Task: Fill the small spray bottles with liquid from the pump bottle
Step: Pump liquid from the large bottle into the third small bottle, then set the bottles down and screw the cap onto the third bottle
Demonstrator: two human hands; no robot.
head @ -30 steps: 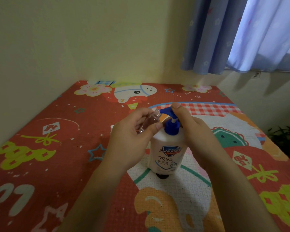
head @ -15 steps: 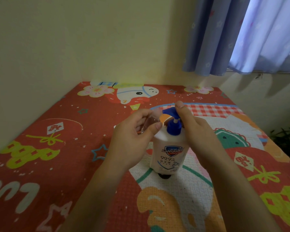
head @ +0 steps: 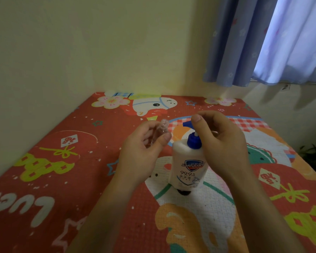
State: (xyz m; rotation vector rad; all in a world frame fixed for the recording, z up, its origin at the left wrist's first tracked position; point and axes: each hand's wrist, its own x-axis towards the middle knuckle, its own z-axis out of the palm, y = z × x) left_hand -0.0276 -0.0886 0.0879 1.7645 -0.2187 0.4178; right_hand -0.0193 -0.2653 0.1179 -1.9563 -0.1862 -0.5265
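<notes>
- While our left hand (head: 144, 154) keeps the small spray bottle (head: 158, 131) pinched between thumb and curled fingers, we hold it tilted with its open neck up and leaning toward the pump, so the mouth faces where liquid would come out.
- We have the pump bottle (head: 188, 167) standing upright on the mat (head: 62, 179), between our two wrists, so it needs no steadying grip and one hand is free to press.
- Our right hand (head: 219, 141) hovers loosely curled over the blue pump head (head: 188, 125), thumb tip just above the spout; whether it touches the pump we cannot tell, and it grips nothing we can see.
- The small bottle sits just beside the spout but not under it, so we judge the mouth must be brought in line before any press.
- The clear bottle looks empty or nearly so, though the dim light makes this hard to tell; we judge filling has barely begun.
- Thick liquid and a narrow neck mean a misaligned press would likely spill onto the fingers or mat.
- Other small bottles are not visible to us.
</notes>
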